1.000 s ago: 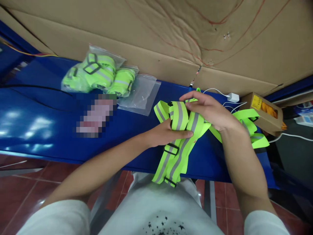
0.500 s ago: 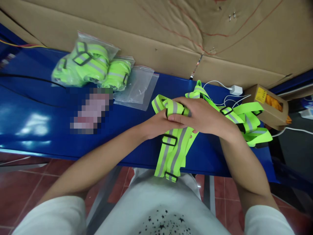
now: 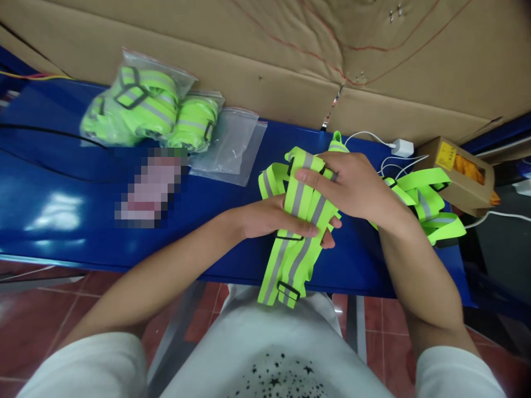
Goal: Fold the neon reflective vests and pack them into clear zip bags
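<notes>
Neon-yellow reflective strap harness [image 3: 299, 221], banded in grey, lies folded at the near edge of the blue counter [image 3: 62, 199], its lower ends hanging over the edge toward the person's lap. A black buckle [image 3: 288, 291] sits on the hanging part.

Left hand [image 3: 269, 218]: closed on the folded bundle from the left side, fingers [image 3: 307, 228] wrapped across the front of the straps, thumb hidden behind.

Right hand [image 3: 352, 185]: laid over the top of the same bundle, fingers [image 3: 309, 178] extended and pressed flat on the upper fold, gripping its right side. Both hands touch the harness; the fingertips of the two hands lie close together.

To the right, behind the right wrist, a loose heap of further yellow straps [image 3: 427, 204] rests on the counter; whether it is joined to the held bundle cannot be told.

Far left on the counter: clear bags of packed yellow straps [image 3: 145, 105], with an empty clear bag [image 3: 232, 146] just beside them. A pixelated patch lies in front of these.

Far right: a white charger with cable [image 3: 401, 148] and a small brown carton [image 3: 460, 174]. Large cardboard sheets [image 3: 290, 55] stand along the back of the counter. Red floor tiles [image 3: 33, 315] show below.
</notes>
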`<state>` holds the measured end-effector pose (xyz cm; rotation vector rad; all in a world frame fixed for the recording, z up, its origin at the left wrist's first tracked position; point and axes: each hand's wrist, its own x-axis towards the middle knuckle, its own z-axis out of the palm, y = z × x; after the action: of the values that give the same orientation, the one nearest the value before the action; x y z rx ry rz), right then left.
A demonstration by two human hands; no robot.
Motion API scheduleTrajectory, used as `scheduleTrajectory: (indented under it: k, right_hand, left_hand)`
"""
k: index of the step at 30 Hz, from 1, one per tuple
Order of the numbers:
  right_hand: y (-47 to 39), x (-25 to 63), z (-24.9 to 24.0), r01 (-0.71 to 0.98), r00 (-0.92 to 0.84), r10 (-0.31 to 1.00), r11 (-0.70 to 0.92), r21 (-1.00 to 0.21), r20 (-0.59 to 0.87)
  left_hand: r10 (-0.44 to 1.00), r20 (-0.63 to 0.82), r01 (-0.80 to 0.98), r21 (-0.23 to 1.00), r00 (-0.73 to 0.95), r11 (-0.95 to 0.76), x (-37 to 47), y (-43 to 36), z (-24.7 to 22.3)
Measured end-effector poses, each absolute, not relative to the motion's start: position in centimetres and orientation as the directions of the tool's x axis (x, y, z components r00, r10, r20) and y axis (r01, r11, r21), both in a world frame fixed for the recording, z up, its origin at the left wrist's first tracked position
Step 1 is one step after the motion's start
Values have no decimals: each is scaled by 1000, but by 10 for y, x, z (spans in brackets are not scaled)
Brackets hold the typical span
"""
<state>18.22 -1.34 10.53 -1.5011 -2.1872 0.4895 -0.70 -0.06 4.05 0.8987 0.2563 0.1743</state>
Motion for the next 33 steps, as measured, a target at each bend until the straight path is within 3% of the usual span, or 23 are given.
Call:
scheduleTrajectory:
  k: [6,12,16,19,27,30,33]
  right_hand:
    - [-17,185,117,649,-288,956,155,-745,-52]
    - [-14,189,112,526,-244,955,-16,-850,-169]
    - [-14,195,112,447,-146,979,-61,-892,-140]
    - [-14,198,116,317,-75,991,-83,-945,-113]
    - [-10,196,106,333,-252,951,-90,-939,-180]
    - [-7,194,101,392,-287,948,-13,-920,-136]
    - [-7,193,102,510,-268,963,129,-850,-15]
  left_hand:
    - [314,-136,-43,863,940,504,-7,-4,44]
    - [224,-74,-76,803,972,591,-13,-1,43]
    - [171,-108,-5,834,979,552,-15,1,42]
    - [277,-163,18,888,947,459,-14,-1,41]
    - [314,-61,-9,976,947,217,-14,-7,45]
    - [345,-23,-43,982,938,185,-12,-11,43]
    - [351,-17,-82,961,936,266,-10,-13,42]
